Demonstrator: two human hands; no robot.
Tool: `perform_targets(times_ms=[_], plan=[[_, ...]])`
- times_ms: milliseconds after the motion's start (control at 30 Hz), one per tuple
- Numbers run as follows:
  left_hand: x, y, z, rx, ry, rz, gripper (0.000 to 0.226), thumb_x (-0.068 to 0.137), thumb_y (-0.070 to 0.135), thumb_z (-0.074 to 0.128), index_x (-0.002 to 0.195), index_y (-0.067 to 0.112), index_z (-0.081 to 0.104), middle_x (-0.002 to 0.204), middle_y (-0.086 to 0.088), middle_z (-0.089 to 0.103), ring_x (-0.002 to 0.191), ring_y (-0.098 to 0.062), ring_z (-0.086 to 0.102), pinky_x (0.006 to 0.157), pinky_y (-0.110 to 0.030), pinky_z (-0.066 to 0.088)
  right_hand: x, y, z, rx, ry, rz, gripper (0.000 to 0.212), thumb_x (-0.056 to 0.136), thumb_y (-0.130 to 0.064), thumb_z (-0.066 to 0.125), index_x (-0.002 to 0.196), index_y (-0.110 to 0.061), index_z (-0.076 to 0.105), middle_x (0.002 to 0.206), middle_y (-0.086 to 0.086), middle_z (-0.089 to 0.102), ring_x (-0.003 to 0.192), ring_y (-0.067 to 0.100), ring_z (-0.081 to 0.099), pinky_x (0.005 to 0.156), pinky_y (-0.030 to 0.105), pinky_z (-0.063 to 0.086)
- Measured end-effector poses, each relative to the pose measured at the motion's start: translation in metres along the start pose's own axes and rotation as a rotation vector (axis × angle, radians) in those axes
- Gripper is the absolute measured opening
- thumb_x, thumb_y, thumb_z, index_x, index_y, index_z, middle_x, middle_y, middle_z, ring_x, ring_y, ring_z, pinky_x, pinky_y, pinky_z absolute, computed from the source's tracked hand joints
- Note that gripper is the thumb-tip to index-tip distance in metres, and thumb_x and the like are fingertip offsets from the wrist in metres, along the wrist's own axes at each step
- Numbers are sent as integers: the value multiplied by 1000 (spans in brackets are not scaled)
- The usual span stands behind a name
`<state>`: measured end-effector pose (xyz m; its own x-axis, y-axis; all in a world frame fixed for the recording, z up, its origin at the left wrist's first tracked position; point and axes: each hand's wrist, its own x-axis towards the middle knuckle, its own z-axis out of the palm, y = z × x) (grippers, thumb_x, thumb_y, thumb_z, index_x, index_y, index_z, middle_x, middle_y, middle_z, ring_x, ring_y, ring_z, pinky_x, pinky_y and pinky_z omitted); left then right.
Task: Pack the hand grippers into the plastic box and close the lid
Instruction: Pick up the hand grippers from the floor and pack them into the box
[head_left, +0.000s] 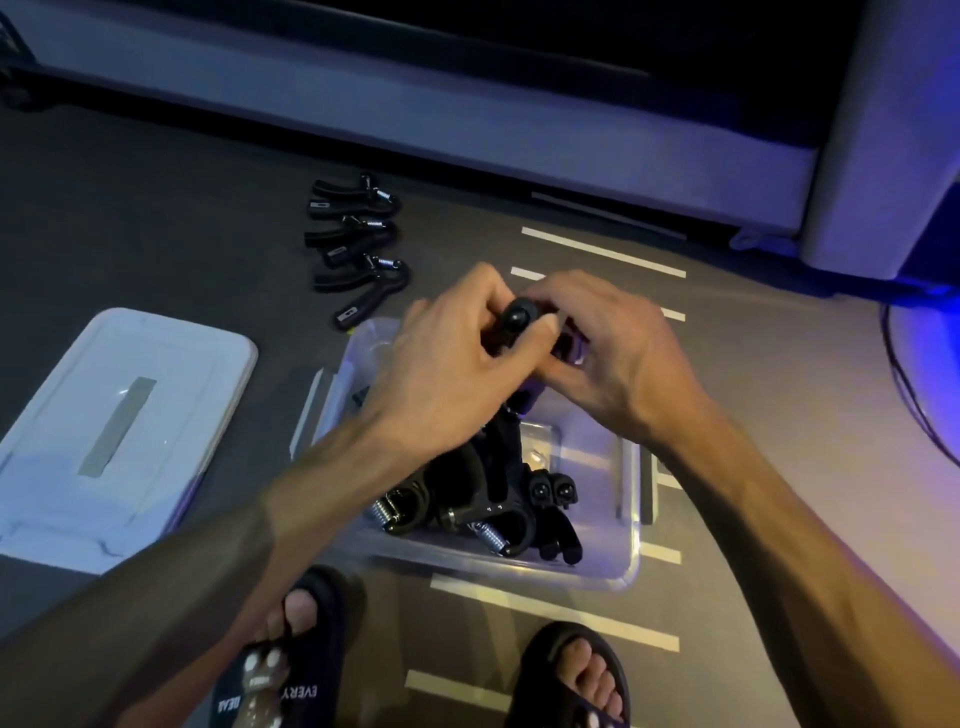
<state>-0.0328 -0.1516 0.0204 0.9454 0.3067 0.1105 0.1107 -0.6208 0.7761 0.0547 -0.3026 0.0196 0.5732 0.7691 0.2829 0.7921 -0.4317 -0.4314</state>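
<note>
A clear plastic box (631, 525) stands open on the dark floor, with several black hand grippers (467, 499) lying in its near half. Over the box's far end, my left hand (447, 364) and my right hand (608, 353) together grip one black hand gripper (517, 318); its round knob shows between my fingers and the rest is hidden. Three more hand grippers (358, 249) lie in a row on the floor beyond the box to the left. The white lid (119, 415) lies flat on the floor, left of the box.
My two feet in dark slides (566, 675) stand at the near edge, just in front of the box. White tape strips (602, 252) mark the floor around the box. A pale bed base (467, 135) runs along the back, and a dark cable (909, 395) curves at the right.
</note>
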Motion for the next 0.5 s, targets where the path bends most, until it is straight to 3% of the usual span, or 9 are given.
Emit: perform_targets(times_ms=[67,167,300,400,500], plan=[[1,-1,5,-77,-69,26,31,97,53,56,88,24,60,77,12,71,75,-1,64,73,-15,47,-8,8,-8,-9,-13,15,26,88,-33,67,108,-17,62,88,-3,65,77,18,59,66,33,47],[3,-16,17,-151,-143,124,27,100,45,50,93,24,66,87,8,68,84,-10,64,78,-37,52,-20,23,-24,-26,-109,81,30,91,-47,62,105,-21,61,79,-6,63,68,17,56,63,34,47],[-4,-42,40,69,-284,195,6,93,29,65,94,29,71,89,15,70,86,-10,54,81,-37,49,-31,37,-31,-41,-324,133,29,90,-50,58,104,-25,62,82,-5,65,71,18,59,66,41,52],[-14,-52,56,286,-418,269,20,90,42,69,107,32,72,100,16,71,97,-13,49,86,-36,45,-37,42,-25,-4,-469,156,23,89,-37,66,109,-25,63,92,-4,69,81,17,64,73,42,55],[-23,-54,71,456,-509,348,41,87,58,65,119,32,68,109,16,69,104,-14,43,85,-33,35,-41,45,-19,-10,-593,183,28,86,-23,74,114,-22,68,105,-4,72,92,16,65,76,19,51]])
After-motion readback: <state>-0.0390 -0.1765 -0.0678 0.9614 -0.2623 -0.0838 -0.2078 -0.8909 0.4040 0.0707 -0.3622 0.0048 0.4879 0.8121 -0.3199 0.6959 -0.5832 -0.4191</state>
